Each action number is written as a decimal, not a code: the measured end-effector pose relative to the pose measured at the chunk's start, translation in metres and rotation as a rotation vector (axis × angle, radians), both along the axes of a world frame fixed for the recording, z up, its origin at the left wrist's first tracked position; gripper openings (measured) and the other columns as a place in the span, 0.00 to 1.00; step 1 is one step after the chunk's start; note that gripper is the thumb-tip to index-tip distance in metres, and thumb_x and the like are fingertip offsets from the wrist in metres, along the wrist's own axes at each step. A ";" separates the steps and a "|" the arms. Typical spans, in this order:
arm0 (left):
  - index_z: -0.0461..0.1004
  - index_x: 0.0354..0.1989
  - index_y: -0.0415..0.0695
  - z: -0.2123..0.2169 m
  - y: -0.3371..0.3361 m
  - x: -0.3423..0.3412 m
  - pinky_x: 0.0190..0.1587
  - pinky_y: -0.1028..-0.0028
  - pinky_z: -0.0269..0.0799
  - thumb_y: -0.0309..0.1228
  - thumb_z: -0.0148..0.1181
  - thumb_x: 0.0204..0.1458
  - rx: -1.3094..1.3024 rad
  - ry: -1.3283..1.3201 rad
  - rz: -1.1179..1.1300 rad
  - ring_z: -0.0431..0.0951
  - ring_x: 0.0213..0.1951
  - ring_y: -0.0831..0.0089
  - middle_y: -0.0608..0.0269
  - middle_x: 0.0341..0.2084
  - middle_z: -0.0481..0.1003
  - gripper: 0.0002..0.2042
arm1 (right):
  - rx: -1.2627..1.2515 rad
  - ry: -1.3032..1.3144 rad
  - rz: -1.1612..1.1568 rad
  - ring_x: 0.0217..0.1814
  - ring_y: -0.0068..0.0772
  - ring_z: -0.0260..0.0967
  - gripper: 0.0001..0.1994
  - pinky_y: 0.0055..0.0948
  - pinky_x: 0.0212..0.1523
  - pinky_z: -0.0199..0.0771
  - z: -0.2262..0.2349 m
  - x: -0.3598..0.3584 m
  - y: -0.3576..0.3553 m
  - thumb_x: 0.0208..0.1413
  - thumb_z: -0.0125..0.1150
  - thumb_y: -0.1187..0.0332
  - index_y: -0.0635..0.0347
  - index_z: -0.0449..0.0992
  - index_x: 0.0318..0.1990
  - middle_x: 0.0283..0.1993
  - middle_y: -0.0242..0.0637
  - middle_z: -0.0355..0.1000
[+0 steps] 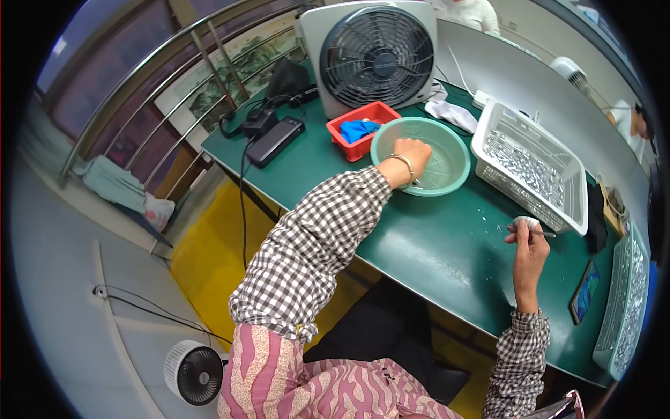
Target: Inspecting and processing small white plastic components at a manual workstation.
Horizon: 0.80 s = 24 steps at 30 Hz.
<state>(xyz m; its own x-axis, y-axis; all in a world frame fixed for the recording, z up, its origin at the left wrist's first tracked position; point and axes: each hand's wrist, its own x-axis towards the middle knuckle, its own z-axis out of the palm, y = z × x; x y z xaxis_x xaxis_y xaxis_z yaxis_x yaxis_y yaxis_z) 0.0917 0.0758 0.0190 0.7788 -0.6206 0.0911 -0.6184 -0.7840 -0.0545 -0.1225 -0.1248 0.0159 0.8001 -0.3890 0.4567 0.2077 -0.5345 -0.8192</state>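
Note:
My left hand [410,158], with a bracelet at its wrist, reaches over the near left rim of a green plastic basin [457,183]. Its fingers are curled down into the basin, and whatever they hold is hidden. Small shiny pieces [417,184] lie just below that hand, inside the basin. Over the right part of the table, my right hand [528,253] pinches a thin metal tool [546,233] that points right. White wrapping [525,222] covers a fingertip of this hand. A white plastic basket [494,167] holding many small silvery parts [527,167] stands just beyond it.
A red tray [352,151] with a blue cloth [359,130] touches the basin's left side. Behind stands a large box fan [380,59]. A black power bank [276,142] with cables lies left. A phone [585,292] and another parts basket [614,335] are at right.

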 end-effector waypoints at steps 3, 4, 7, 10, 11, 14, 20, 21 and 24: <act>0.76 0.32 0.41 0.010 -0.005 -0.013 0.37 0.63 0.72 0.26 0.56 0.43 -0.241 -0.053 -0.058 0.76 0.38 0.58 0.52 0.32 0.75 0.07 | -0.008 -0.019 0.008 0.25 0.20 0.67 0.10 0.19 0.28 0.68 0.000 0.000 -0.004 0.59 0.49 0.71 0.70 0.72 0.37 0.27 0.37 0.71; 0.73 0.34 0.39 0.015 -0.007 -0.018 0.38 0.63 0.71 0.26 0.55 0.44 -0.417 -0.100 -0.152 0.75 0.34 0.55 0.49 0.31 0.74 0.09 | -0.007 -0.027 0.000 0.25 0.21 0.68 0.09 0.19 0.28 0.69 -0.001 -0.002 -0.004 0.58 0.49 0.71 0.70 0.72 0.37 0.27 0.38 0.72; 0.71 0.38 0.38 0.030 -0.021 -0.046 0.36 0.63 0.70 0.28 0.56 0.45 -0.671 -0.015 -0.347 0.75 0.30 0.56 0.48 0.31 0.73 0.11 | -0.004 0.009 -0.003 0.25 0.20 0.67 0.09 0.18 0.29 0.67 0.005 -0.005 0.001 0.59 0.49 0.71 0.69 0.72 0.38 0.28 0.36 0.71; 0.69 0.40 0.37 0.035 -0.041 -0.074 0.32 0.67 0.72 0.30 0.58 0.46 -0.820 0.269 -0.555 0.75 0.27 0.61 0.50 0.31 0.73 0.14 | 0.020 -0.002 -0.022 0.26 0.19 0.66 0.09 0.18 0.29 0.67 0.006 -0.002 0.001 0.59 0.49 0.71 0.69 0.72 0.38 0.29 0.35 0.71; 0.69 0.40 0.37 0.038 -0.043 -0.083 0.31 0.70 0.72 0.31 0.58 0.47 -0.919 0.619 -0.471 0.75 0.27 0.64 0.52 0.32 0.74 0.14 | 0.045 -0.040 0.001 0.26 0.19 0.67 0.09 0.18 0.29 0.67 0.004 0.000 0.001 0.59 0.49 0.71 0.68 0.72 0.38 0.29 0.35 0.71; 0.68 0.42 0.38 0.033 -0.054 -0.096 0.25 0.79 0.72 0.33 0.57 0.51 -1.093 1.434 -0.236 0.74 0.27 0.74 0.57 0.33 0.74 0.14 | 0.107 -0.076 -0.008 0.28 0.20 0.68 0.08 0.17 0.30 0.68 0.006 0.001 0.001 0.58 0.50 0.73 0.68 0.72 0.39 0.30 0.34 0.72; 0.66 0.47 0.39 -0.019 -0.059 -0.084 0.25 0.80 0.74 0.31 0.52 0.54 -1.381 1.805 -0.122 0.75 0.27 0.76 0.59 0.34 0.74 0.14 | -0.001 -0.091 0.029 0.30 0.22 0.70 0.06 0.20 0.31 0.70 0.005 0.003 0.002 0.55 0.51 0.77 0.69 0.72 0.39 0.33 0.36 0.72; 0.66 0.47 0.38 -0.022 -0.060 -0.084 0.26 0.80 0.74 0.31 0.52 0.55 -1.428 1.841 -0.111 0.75 0.28 0.75 0.59 0.34 0.74 0.14 | -0.050 -0.098 0.049 0.30 0.23 0.70 0.06 0.20 0.31 0.71 0.006 0.002 0.002 0.54 0.51 0.78 0.70 0.72 0.38 0.33 0.37 0.72; 0.66 0.48 0.38 -0.029 -0.056 -0.081 0.27 0.79 0.75 0.30 0.50 0.56 -1.461 1.911 -0.116 0.75 0.28 0.75 0.58 0.34 0.74 0.13 | -0.109 -0.107 0.075 0.31 0.25 0.71 0.07 0.21 0.31 0.71 0.003 0.001 0.006 0.52 0.52 0.80 0.70 0.72 0.38 0.33 0.39 0.71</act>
<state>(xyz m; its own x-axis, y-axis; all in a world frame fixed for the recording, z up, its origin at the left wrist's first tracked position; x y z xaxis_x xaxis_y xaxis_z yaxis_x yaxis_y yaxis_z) 0.0104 0.0198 -0.0102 0.4749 -0.8675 -0.1482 0.6634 0.2422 0.7079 -0.1212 -0.1185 0.0191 0.7695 -0.2738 0.5770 0.3333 -0.5985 -0.7285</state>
